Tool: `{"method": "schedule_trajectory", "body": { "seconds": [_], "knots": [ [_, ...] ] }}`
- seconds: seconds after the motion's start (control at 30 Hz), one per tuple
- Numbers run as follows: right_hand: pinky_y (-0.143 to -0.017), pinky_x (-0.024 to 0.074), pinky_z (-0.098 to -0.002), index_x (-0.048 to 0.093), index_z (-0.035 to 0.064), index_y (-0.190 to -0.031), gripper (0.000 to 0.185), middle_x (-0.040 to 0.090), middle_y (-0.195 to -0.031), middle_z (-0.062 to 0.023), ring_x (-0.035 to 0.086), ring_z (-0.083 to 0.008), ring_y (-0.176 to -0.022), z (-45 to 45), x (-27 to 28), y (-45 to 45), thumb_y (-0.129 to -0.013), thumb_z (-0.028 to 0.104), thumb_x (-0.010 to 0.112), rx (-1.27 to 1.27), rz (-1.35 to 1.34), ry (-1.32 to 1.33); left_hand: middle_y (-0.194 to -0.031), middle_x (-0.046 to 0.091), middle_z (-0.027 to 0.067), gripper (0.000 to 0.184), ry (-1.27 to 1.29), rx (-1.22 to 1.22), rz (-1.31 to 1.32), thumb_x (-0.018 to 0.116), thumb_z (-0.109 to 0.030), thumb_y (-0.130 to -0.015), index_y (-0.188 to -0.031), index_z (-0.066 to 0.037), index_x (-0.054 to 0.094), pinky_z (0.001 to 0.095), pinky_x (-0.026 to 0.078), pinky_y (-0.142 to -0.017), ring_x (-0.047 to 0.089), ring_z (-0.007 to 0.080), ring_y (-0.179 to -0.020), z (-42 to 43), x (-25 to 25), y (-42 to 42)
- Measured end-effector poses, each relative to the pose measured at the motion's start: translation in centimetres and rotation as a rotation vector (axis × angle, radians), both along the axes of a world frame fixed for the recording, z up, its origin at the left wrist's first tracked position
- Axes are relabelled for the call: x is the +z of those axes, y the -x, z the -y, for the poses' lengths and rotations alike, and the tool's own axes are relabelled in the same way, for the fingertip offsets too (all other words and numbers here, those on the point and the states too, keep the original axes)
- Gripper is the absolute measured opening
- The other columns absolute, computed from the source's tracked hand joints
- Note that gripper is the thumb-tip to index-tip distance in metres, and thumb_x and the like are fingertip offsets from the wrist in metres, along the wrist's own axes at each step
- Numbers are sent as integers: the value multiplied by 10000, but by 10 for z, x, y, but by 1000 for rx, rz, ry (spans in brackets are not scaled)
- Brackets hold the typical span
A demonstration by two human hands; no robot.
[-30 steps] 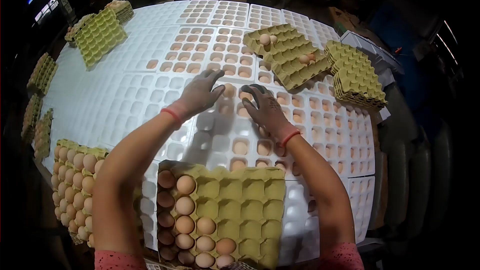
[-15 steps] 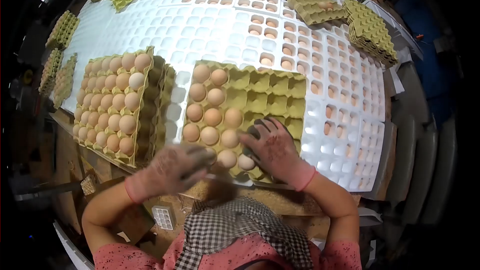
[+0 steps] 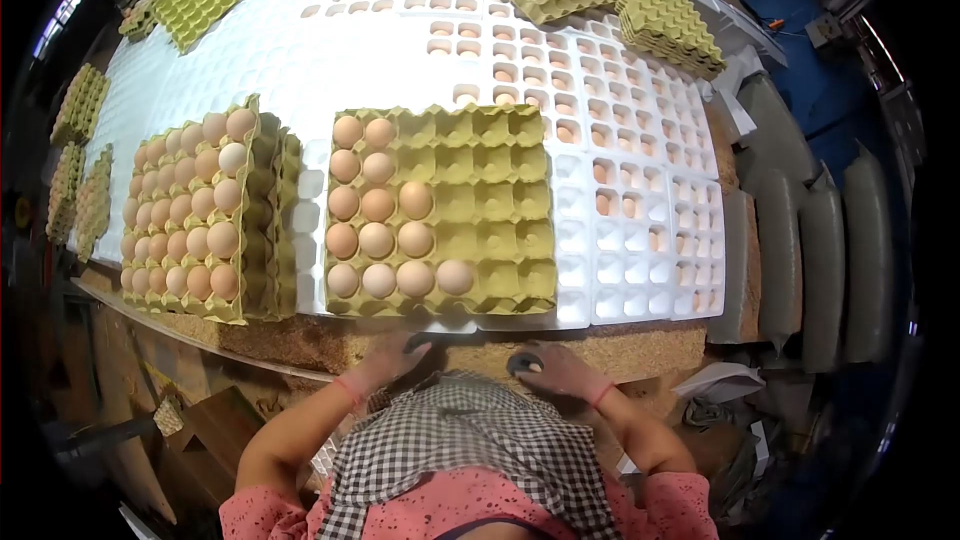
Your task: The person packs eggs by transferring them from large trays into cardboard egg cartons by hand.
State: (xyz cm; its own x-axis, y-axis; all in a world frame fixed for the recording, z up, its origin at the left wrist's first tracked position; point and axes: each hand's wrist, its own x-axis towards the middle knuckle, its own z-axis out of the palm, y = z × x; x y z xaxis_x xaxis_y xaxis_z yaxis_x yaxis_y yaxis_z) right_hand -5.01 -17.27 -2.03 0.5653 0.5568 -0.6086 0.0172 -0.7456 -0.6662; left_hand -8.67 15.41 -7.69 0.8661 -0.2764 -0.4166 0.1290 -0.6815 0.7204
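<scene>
Directly ahead lies a yellow-green egg tray [image 3: 490,215], with brown eggs [image 3: 377,205] filling its left side and a few cups further right in the lower rows. Both hands wear thin gloves with dark fingertips and are apart from the tray, at the front edge of the table. My left hand [image 3: 388,358] sits below the tray's left half, fingers slightly apart, holding no visible object. Below the tray's right half, my right hand [image 3: 560,370] has loosely bent fingers with a gap between them. Nothing held shows in it, though part of the palm is hidden.
To the left stands a stack of egg trays [image 3: 265,230], its top one full of eggs. White moulded trays [image 3: 575,270] cover the table, many cups on the right holding eggs. Piled trays [image 3: 665,20] stand at the back right. Grey sacks [image 3: 820,250] are beyond the right edge.
Both hands have drawn back from the egg tray toward my body, leaving eggs in its front row. The view has shifted, so the tray now appears further left.
</scene>
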Motion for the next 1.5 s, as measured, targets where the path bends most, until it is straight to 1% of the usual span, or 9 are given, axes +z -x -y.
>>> {"method": "schedule_trajectory", "body": {
  "seconds": [0.3,0.43,0.57,0.63,0.77,0.87,1.07,1.2,1.5],
  "knots": [
    [-916,512,-417,574,141,-1294,525,637,-1224,-190,644,-364,-1030,-3,3,-46,-861,414,691,-38,-55,2,-1066,696,119,367,-85,-86,32,610,-440,-909,-1078,-130,712,433,490,-907,638,324,-1017,-6,22,-42],
    [-787,544,-354,622,138,-1237,456,648,-1095,-109,678,-203,-903,-56,116,-64,-835,319,740,-78,728,-251,-1034,666,132,390,113,-231,238,719,-309,-823,-1146,-100,658,424,500,-833,633,321,-949,-5,131,-65],
    [-726,541,-345,631,135,-1198,473,626,-1083,-98,671,-202,-844,-94,92,-116,-799,355,758,133,1162,43,-1179,569,149,559,-323,-140,845,762,-263,-754,-1252,-70,595,447,412,-961,547,351,-1057,6,165,-100],
    [-731,545,-356,593,143,-1254,522,619,-1115,-105,669,-218,-892,-103,84,-135,-798,345,748,391,921,186,-1199,559,146,596,-483,-331,859,771,-276,-740,-1269,-102,560,452,402,-947,528,329,-1081,-1,139,-110],
    [-845,540,-340,467,176,-1415,608,597,-1279,-144,652,-229,-1084,-92,97,-165,-864,325,674,-178,500,-455,-1224,587,120,464,91,61,725,666,-82,-790,-1241,-73,555,427,477,-930,585,317,-1085,-22,134,-113],
    [-864,536,-331,458,142,-1434,588,554,-1375,-153,643,-237,-1104,-119,114,-169,-893,294,630,-21,646,-243,-1141,586,79,363,805,634,518,632,-148,-920,-1248,-24,542,306,520,-852,596,171,-1021,-44,172,-145],
    [-855,517,-360,490,204,-1404,582,430,-1488,-229,616,-261,-1159,-165,97,-172,-860,327,657,469,798,409,-1024,670,133,383,-78,218,549,668,-211,-871,-1239,-116,627,364,515,-805,659,270,-910,-23,177,-213],
    [-844,555,-408,550,157,-1262,644,504,-1329,-146,677,-298,-973,-76,106,-169,-715,346,832,-375,1017,-273,-1174,642,163,620,-550,-353,764,708,-254,-777,-1343,-64,541,426,500,-878,621,336,-992,-6,136,-216],
    [-799,547,-434,587,126,-1218,451,592,-1206,-152,665,-332,-964,32,11,-188,-815,270,729,-532,879,213,-1130,671,128,549,-167,-293,782,762,-199,-772,-1283,-89,594,406,524,-845,655,330,-969,54,221,-251]
  ]
}}
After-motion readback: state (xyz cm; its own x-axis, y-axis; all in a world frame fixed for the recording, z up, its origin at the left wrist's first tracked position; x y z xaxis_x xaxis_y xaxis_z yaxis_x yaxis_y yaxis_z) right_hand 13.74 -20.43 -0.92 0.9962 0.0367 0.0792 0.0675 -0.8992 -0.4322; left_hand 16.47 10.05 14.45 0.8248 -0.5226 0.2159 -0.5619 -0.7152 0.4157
